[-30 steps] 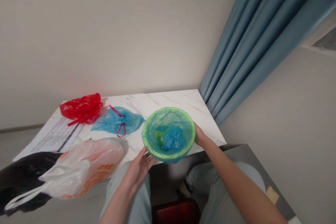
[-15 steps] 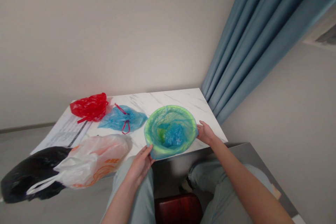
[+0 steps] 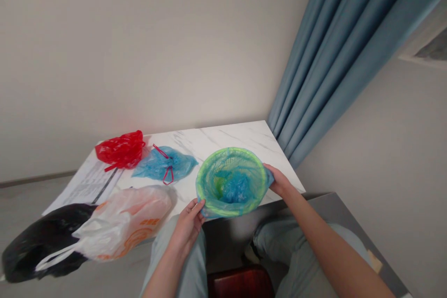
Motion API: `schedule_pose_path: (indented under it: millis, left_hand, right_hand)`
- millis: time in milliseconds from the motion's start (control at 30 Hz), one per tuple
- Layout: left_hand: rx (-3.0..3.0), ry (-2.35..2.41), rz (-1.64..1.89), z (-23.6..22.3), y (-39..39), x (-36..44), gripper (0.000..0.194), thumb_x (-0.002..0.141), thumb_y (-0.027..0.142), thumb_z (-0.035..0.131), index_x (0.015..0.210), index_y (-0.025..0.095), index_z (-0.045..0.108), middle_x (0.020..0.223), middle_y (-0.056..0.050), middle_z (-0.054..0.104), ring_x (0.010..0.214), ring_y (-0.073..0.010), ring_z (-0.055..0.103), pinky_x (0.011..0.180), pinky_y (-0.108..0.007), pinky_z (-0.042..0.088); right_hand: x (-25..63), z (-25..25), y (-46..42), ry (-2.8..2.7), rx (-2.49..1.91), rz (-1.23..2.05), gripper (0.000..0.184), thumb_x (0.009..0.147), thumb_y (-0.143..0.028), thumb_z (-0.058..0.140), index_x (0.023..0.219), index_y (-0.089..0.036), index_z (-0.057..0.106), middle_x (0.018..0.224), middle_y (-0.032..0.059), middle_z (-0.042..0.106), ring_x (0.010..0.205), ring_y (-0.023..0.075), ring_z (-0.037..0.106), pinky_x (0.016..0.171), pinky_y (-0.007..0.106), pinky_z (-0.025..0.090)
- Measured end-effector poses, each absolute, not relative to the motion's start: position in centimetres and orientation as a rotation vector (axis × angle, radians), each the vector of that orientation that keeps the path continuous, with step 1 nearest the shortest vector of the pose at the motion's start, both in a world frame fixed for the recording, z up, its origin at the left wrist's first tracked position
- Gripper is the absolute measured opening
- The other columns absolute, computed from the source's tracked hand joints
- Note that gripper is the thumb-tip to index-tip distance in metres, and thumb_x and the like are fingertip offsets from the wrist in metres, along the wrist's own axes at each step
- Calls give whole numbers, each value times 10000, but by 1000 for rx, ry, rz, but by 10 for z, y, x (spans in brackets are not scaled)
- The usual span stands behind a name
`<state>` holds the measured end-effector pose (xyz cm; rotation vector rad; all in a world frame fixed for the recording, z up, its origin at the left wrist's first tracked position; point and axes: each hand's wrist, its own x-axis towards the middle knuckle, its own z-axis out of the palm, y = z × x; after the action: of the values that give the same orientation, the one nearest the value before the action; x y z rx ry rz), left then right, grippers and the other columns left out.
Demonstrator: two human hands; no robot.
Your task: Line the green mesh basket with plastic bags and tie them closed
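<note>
A round green mesh basket [image 3: 230,181] stands at the front right of the marble table, lined with a crumpled blue plastic bag [image 3: 235,188]. The bag's edge folds over the green rim. My left hand [image 3: 187,228] pinches the bag and rim at the lower left. On the opposite side, my right hand [image 3: 279,181] grips the blue edge where it overhangs. Both hands hold the basket just off the table's front edge, above my knees.
On the white marble table [image 3: 226,137] lie a blue bag [image 3: 164,165] with red ties, a red plastic bag [image 3: 120,150] and printed papers [image 3: 87,181]. A white-and-orange bag [image 3: 125,223] and a black bag [image 3: 45,242] sit at the front left. A blue curtain [image 3: 342,46] hangs to the right.
The blue liner now folds out over the rim at both hands. My right hand has moved up onto the overhanging edge, and the basket sits slightly further right in view.
</note>
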<state>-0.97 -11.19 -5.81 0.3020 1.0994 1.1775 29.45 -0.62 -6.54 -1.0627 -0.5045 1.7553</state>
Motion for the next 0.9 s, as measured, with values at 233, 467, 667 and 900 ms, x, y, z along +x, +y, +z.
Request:
schedule_pose_path:
  millis: [233, 467, 667, 900]
  left_hand:
    - [206, 1067, 1318, -61, -110, -17, 211, 727, 224, 778, 872, 155, 641, 787, -39, 713, 673, -139, 687, 661, -238, 568]
    - [231, 978, 1461, -56, -106, -28, 319, 637, 243, 848, 885, 184, 657, 786, -4, 716, 701, -135, 683, 685, -251, 567]
    - [190, 953, 1667, -58, -105, -36, 240, 647, 177, 820, 836, 186, 674, 899, -4, 728, 899, -138, 677, 896, -296, 539]
    - [162, 951, 1717, -55, -102, -41, 228, 638, 59, 754, 806, 187, 667, 943, -11, 725, 947, -132, 669, 924, -243, 507]
  right_hand:
    - [304, -64, -3, -373, -1028, 1775, 196, 886, -262, 530, 863, -172, 702, 750, 39, 728, 591, 140, 630, 599, 247, 528]
    - [309, -59, -7, -603, -983, 1895, 192, 894, -243, 576, 1023, -164, 695, 791, 32, 731, 613, 121, 642, 583, 227, 534]
    - [307, -63, -16, -863, -1054, 2121, 184, 860, -338, 670, 876, -154, 659, 725, 14, 699, 606, 130, 654, 583, 247, 536]
    - [310, -57, -22, -1184, -979, 2469, 434, 867, -535, 624, 953, -111, 659, 828, 105, 738, 719, 181, 695, 604, 251, 500]
